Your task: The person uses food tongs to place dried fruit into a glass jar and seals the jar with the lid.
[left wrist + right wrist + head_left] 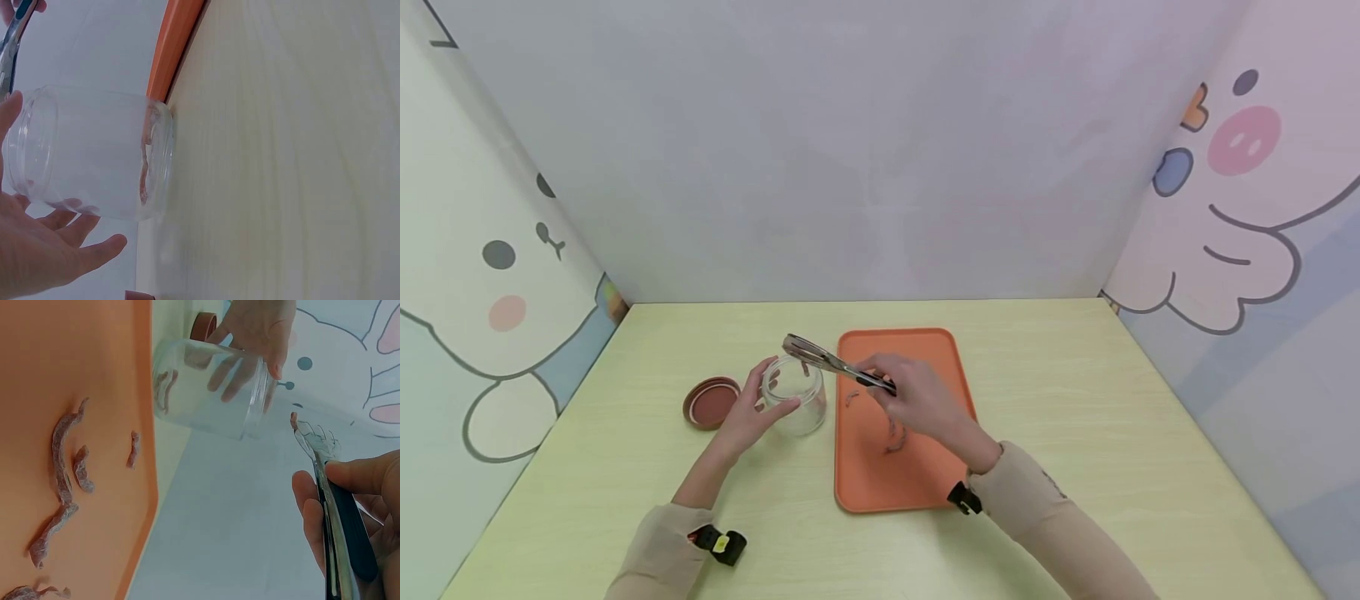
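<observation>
My left hand holds a clear glass jar near its rim, thumb on one side and fingers on the other. The jar stands on the table with a few reddish-brown dried meat strips at its bottom. In my right hand is a pair of metal tongs with dark handles, gripped by thumb and fingers. Their tips pinch a small dried meat piece, held above the jar's open mouth. More wrinkled dried meat strips lie on the orange tray under my right hand.
A round brown lid lies on the table left of the jar. The tray is just right of the jar. Pale walls with cartoon animals at the sides close in the back, left and right.
</observation>
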Demonstrator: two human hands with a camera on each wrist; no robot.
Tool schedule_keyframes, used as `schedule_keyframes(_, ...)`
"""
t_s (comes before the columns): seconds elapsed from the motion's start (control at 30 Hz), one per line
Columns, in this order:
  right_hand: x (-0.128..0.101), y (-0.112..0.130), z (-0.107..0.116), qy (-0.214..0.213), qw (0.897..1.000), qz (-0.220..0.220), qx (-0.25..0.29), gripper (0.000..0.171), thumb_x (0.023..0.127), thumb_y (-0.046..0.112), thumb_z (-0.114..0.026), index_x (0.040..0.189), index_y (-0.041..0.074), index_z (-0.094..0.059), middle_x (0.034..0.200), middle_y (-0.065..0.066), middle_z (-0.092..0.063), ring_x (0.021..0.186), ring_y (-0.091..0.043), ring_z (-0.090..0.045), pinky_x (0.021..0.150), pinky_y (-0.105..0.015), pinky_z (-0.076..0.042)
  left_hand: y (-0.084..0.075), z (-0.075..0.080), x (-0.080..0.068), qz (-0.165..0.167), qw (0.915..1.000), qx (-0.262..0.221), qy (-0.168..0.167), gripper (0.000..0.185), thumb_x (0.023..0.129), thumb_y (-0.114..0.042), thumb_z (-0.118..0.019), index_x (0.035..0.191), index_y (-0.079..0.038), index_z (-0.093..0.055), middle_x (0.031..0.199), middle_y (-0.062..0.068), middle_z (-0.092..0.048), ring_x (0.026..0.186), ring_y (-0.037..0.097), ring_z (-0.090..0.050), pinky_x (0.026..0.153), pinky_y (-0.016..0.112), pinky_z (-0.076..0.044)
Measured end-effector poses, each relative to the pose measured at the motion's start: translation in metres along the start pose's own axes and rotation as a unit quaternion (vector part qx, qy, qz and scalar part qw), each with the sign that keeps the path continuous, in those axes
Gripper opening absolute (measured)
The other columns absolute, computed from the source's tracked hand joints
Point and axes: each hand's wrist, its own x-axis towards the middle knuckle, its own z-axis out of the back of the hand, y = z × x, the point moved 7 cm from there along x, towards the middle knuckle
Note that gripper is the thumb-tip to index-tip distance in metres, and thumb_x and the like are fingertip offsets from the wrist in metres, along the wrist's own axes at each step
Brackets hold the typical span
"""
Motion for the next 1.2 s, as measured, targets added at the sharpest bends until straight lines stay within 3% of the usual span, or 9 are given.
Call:
schedule_keyframes(0.33, 0.001, 0.000, -0.010, 0.016, 1.000, 0.002, 0.011, 0.028, 0.081, 0.002, -0.059, 0.108, 0.012, -0.058, 0.089, 0.004, -0.061, 0.038, -0.002, -0.031, 0.037, -0.018, -0.028, 0.001, 0.001, 0.001, -0.007, 1.0000, 0.003, 0.000, 0.079, 0.079, -0.038, -0.064, 0.139, -0.022, -0.015, 0.141, 0.013, -0.022, 0.127, 0.031, -0.021, 0.096, 0.057, -0.019)
schedule_keyframes(0.6, -0.007, -0.008, 0.000, -0.013, 1.000, 0.008, 0.027, 0.028, 0.081, -0.001, -0.059, 0.108, 0.008, -0.058, 0.087, -0.002, -0.060, 0.038, -0.003, -0.022, 0.037, -0.018, -0.020, 0.000, 0.001, 0.000, -0.004, 1.0000, 0.003, 0.002, 0.079, 0.080, -0.032, -0.064, 0.139, -0.018, -0.014, 0.139, 0.016, -0.023, 0.126, 0.033, -0.020, 0.096, 0.057, -0.017)
schedule_keyframes(0.87, -0.021, -0.033, 0.016, -0.023, 1.000, -0.020, -0.002, 0.032, 0.082, 0.004, -0.060, 0.113, 0.011, -0.056, 0.086, 0.002, -0.058, 0.040, -0.003, -0.027, 0.038, -0.020, -0.023, -0.020, 0.000, -0.009, 0.001, 1.0000, -0.007, 0.002, 0.076, 0.082, -0.023, -0.064, 0.139, -0.011, -0.015, 0.139, 0.019, -0.022, 0.126, 0.035, -0.018, 0.096, 0.057, -0.017)
schedule_keyframes(1.1, -0.034, -0.048, 0.029, -0.036, 0.999, -0.008, -0.019, 0.037, 0.081, 0.006, -0.063, 0.117, 0.012, -0.055, 0.079, 0.004, -0.055, 0.042, -0.004, -0.031, 0.039, -0.023, -0.027, 0.001, 0.001, 0.000, -0.007, 1.0000, 0.002, -0.005, 0.079, 0.079, -0.033, -0.066, 0.139, -0.019, -0.016, 0.140, 0.014, -0.021, 0.127, 0.033, -0.018, 0.096, 0.056, -0.018)
schedule_keyframes(1.2, -0.039, -0.055, 0.032, -0.036, 0.999, 0.009, -0.033, 0.038, 0.080, 0.005, -0.064, 0.116, 0.011, -0.055, 0.076, 0.006, -0.052, 0.046, -0.006, -0.030, 0.041, -0.023, -0.027, 0.001, 0.001, -0.001, -0.009, 0.9999, -0.001, -0.005, 0.079, 0.079, -0.034, -0.065, 0.139, -0.019, -0.016, 0.140, 0.014, -0.022, 0.127, 0.033, -0.018, 0.096, 0.056, -0.018)
